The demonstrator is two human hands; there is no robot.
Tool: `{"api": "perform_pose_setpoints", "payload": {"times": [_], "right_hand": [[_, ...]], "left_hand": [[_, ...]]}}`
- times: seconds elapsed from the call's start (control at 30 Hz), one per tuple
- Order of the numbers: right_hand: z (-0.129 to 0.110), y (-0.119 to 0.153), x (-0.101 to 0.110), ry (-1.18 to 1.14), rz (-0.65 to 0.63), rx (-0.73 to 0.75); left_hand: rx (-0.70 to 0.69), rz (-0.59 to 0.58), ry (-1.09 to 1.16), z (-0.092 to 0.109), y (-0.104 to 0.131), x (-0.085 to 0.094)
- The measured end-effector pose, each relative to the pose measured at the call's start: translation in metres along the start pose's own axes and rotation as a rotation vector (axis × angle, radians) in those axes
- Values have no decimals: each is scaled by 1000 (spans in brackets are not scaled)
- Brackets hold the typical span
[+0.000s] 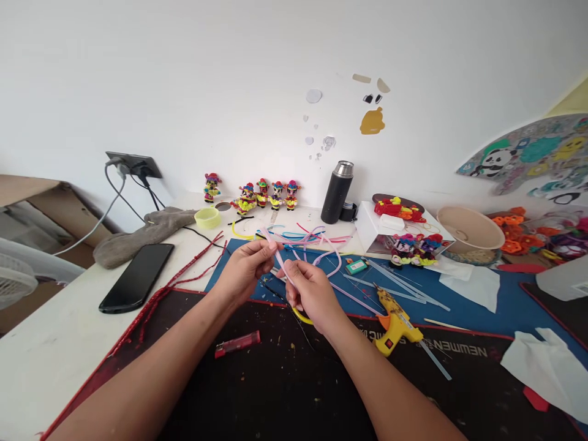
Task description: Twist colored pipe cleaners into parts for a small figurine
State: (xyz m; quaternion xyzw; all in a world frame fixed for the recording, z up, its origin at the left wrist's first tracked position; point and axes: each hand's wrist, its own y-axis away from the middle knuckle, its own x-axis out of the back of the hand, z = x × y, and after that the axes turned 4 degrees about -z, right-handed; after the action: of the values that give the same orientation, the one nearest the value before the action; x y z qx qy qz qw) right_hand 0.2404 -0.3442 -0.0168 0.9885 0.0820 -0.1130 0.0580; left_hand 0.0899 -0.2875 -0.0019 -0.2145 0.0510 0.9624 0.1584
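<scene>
A pale pink pipe cleaner (279, 258) is stretched between my two hands above the front of the blue mat. My left hand (245, 269) pinches its upper part between thumb and fingertips. Lower down, my right hand (312, 294) grips it with thumb and curled fingers. Behind the hands lies a loose bunch of pink, purple and blue pipe cleaners (316, 237). A bit of yellow pipe cleaner (302, 316) shows beneath my right hand. The lower end of the held piece is hidden by the right fingers.
A yellow glue gun (395, 324) lies right of my right hand, near clear glue sticks (408, 285). A red lighter (237, 344) rests in front. Left are a phone (136, 278) and red twisted stems (172, 285). Small figures (275, 195) and a black flask (337, 193) stand behind.
</scene>
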Motion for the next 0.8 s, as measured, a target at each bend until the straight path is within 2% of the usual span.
{"api": "perform_pose_setpoints", "payload": {"times": [0.2, 0.43, 0.53, 0.8], "right_hand": [[-6, 5, -1, -96, -17, -61], [-9, 7, -2, -186, -112, -162], [-10, 8, -2, -188, -112, -165], [-5, 4, -1, -88, -28, -53]], "left_hand": [[64, -86, 3, 2, 0, 3], [135, -281, -44, 8, 0, 18], [131, -277, -62, 9, -2, 20], [64, -191, -185, 7, -5, 18]]}}
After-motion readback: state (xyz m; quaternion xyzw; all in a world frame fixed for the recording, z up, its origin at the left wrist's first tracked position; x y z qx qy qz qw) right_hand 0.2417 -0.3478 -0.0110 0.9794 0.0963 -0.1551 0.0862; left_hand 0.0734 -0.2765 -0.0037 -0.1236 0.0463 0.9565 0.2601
